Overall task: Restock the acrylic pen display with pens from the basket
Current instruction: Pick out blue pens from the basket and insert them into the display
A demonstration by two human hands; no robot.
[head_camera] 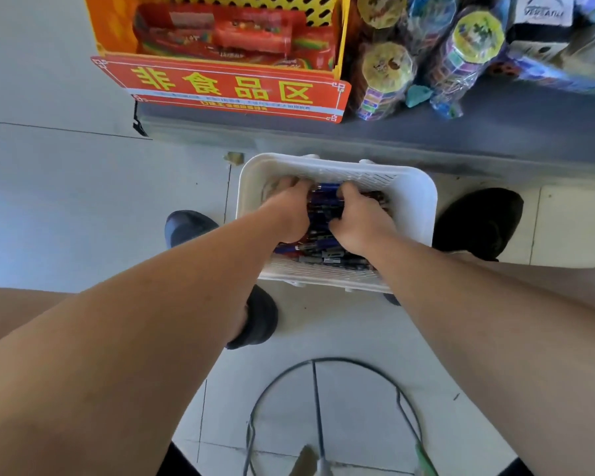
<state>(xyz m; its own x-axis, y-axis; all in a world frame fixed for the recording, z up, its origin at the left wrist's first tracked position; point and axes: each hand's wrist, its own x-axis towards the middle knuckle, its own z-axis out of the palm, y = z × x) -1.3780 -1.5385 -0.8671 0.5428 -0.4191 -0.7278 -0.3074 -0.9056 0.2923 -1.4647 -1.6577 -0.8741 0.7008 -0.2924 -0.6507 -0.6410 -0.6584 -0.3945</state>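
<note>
A white slatted plastic basket (416, 197) stands on the tiled floor in front of a grey shelf base. It holds several dark blue and black pens (323, 214) lying in a heap. Both my hands are inside the basket. My left hand (289, 214) presses against the left side of a bunch of pens, fingers curled down. My right hand (361, 221) closes on the same bunch from the right. The bunch is squeezed between the two hands. No acrylic pen display is in view.
A red sign with yellow characters (224, 87) fronts a yellow crate on the shelf. Wrapped stacks of round items (385, 77) stand to its right. My dark shoes (478, 221) flank the basket. A wire hoop (323, 362) lies on the floor near me.
</note>
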